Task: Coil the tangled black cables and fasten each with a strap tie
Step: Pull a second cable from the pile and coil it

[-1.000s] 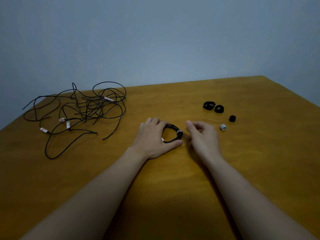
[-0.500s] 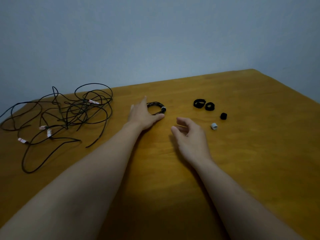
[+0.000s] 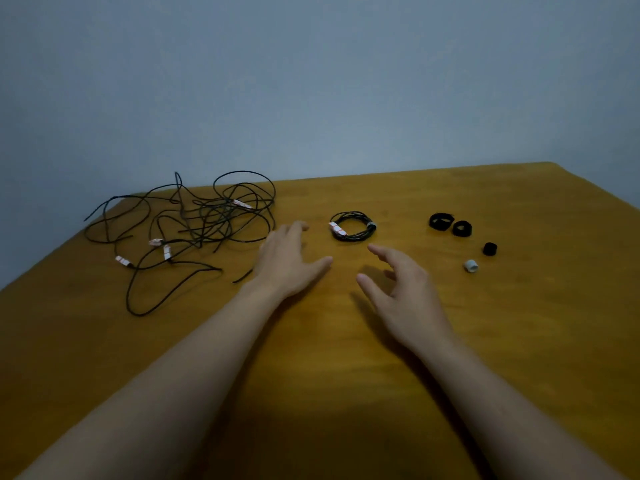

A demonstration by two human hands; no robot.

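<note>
A small coiled black cable (image 3: 352, 226), bound with a grey strap tie, lies on the wooden table (image 3: 519, 341) near its far middle. My left hand (image 3: 289, 261) hovers just left of the coil, fingers spread, holding nothing. My right hand (image 3: 403, 289) is below and right of the coil, fingers loosely bent, holding nothing. A tangle of loose black cables (image 3: 194, 230) with white-and-red labels sprawls at the far left. Three rolled black strap ties (image 3: 441, 221) (image 3: 461, 228) (image 3: 489, 248) and one grey strap tie (image 3: 471, 266) lie at the right.
A plain blue-grey wall (image 3: 311, 81) rises behind the table's far edge. One loose cable end (image 3: 242, 276) lies close to my left wrist.
My left hand slid the coiled cable away toward the far middle, let go of it and drew back leftward. My right hand opened and moved nearer to me.
</note>
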